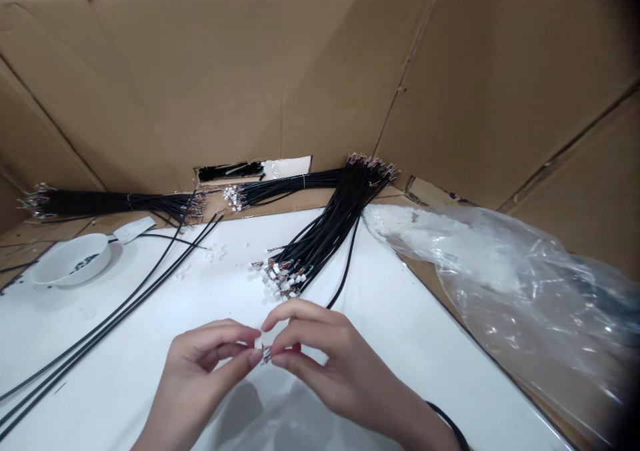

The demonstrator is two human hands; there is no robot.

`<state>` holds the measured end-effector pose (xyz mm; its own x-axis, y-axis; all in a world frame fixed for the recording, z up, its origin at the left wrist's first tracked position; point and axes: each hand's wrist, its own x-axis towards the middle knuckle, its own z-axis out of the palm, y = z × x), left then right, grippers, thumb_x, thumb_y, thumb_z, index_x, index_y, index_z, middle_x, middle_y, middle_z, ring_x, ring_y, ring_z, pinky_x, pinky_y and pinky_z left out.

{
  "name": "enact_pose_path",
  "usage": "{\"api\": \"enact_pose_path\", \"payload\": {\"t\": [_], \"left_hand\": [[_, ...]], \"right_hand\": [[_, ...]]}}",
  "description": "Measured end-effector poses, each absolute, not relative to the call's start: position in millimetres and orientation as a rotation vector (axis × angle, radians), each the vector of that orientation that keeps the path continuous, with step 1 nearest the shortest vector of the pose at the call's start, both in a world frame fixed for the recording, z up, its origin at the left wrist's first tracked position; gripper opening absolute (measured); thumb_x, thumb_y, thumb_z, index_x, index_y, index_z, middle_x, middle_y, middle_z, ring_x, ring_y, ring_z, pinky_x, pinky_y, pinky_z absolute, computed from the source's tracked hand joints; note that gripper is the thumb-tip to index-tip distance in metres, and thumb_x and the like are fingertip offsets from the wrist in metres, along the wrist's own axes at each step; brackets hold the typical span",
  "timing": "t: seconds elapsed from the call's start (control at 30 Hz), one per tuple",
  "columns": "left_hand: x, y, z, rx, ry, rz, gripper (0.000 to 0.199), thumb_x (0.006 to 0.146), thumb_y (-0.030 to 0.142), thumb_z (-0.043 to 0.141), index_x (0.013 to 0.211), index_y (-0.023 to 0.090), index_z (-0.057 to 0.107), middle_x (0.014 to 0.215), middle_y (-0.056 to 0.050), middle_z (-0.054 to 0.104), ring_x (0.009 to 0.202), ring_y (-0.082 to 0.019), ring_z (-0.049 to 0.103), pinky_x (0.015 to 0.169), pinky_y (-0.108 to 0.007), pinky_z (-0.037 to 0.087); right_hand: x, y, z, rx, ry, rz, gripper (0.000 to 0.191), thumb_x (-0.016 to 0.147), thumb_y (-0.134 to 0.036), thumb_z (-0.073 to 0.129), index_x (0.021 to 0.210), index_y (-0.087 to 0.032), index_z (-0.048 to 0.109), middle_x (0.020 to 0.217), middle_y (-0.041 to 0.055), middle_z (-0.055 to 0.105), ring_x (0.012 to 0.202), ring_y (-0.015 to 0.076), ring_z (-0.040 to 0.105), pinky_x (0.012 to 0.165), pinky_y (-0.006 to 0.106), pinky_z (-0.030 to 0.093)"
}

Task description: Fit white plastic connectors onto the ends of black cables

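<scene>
Left hand (pixel 197 364) and right hand (pixel 335 354) are held nearest; connector (pixel 259 341) could be dropped or wires (pixel 267 355) bent if either light pinch slips, parts being tiny. Connector is pinched between left thumb and forefinger tips; wires are gripped just beside it by right thumb and finger, exact seating too small to tell. Beyond the fingertips, a black bundle (pixel 340 217) is laid, a bowl (pixel 103 259) far left.

A round white plastic bowl (pixel 56 259) stood on the white tabletop (pixel 425 337). Brown cardboard walls (pixel 225 71) rose behind. A crumpled clear plastic bag (pixel 515 324) lay to the right.
</scene>
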<state>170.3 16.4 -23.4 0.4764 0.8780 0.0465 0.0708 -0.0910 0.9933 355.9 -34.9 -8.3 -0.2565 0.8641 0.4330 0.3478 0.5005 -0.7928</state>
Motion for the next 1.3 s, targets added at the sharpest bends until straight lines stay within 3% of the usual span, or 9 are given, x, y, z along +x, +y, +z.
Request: {"api": "enact_pose_path", "payload": {"t": [0.2, 0.4, 0.9, 1.3], "left_hand": [[173.0, 16.7, -17.1, 1.769, 0.802, 0.923, 0.005, 0.071, 0.016, 0.070, 0.073, 0.017, 0.074, 0.076, -0.005, 0.070, 0.064, -0.013, 0.066, 0.058, -0.013, 0.053], [173.1, 19.3, -21.6, 1.783, 0.819, 0.882, 0.005, 0.073, 0.017, 0.069, 0.075, 0.018, 0.074, 0.080, -0.005, 0.070, 0.066, -0.013, 0.066, 0.059, -0.014, 0.053], [172.3, 21.7, -22.8, 1.841, 0.806, 0.838, 0.009, 0.076, 0.022, 0.066, 0.073, 0.016, 0.073, 0.075, -0.007, 0.068, 0.067, -0.016, 0.066, 0.055, -0.017, 0.052], [171.4, 21.4, -23.1, 1.850, 0.741, 0.889, 0.009, 0.072, 0.013, 0.068, 0.076, 0.019, 0.074, 0.076, -0.004, 0.070, 0.066, -0.014, 0.066, 0.058, -0.014, 0.053]], "right_hand": [[353.3, -36.2, -7.7, -1.024, -1.662, 0.776, 0.008, 0.085, -0.011, 0.054, 0.082, -0.012, 0.062, 0.086, 0.0044, 0.059, 0.080, 0.0090, 0.055, 0.071, 0.021, 0.044], [352.4, -40.9, -9.9, -1.116, -1.735, 0.659, 0.011, 0.084, -0.010, 0.051, 0.085, -0.012, 0.061, 0.082, 0.0048, 0.055, 0.073, 0.0095, 0.052, 0.064, 0.022, 0.041], [353.9, -45.3, -6.6, -1.136, -1.914, 0.504, 0.013, 0.084, -0.008, 0.046, 0.086, -0.010, 0.058, 0.084, 0.0053, 0.055, 0.071, 0.0093, 0.052, 0.061, 0.021, 0.041], [353.4, -45.1, -6.4, -1.156, -1.947, 0.470, 0.013, 0.085, -0.010, 0.045, 0.082, -0.010, 0.058, 0.082, 0.0064, 0.054, 0.070, 0.0100, 0.051, 0.059, 0.022, 0.040]]}}
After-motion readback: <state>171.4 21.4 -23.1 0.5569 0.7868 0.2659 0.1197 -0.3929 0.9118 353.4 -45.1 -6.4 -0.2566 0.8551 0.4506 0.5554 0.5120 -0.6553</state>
